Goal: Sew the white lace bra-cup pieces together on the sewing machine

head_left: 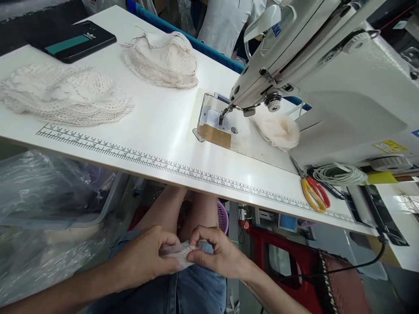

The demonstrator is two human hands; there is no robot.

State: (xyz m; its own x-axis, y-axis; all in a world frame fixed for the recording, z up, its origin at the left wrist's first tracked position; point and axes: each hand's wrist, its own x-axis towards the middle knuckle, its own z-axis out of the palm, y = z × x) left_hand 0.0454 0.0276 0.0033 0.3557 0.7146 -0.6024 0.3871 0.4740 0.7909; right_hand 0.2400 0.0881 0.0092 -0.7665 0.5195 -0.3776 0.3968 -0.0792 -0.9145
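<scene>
We hold a small white lace piece point(178, 256) low over our lap, below the front edge of the sewing table point(163, 126). Our left hand point(144, 257) and right hand point(218, 253) pinch it tight between fingers and thumbs, one on each side, so it stays flat. More lace pieces point(65, 93) wait in a pile up on the sewing table, easy to reach.

Lace stack point(65, 93) on table point(157, 126) at nine o'clock; machine point(327, 69) at two; scissors point(314, 192) at four, beside cord point(340, 174); phone point(73, 41) at eleven.
</scene>
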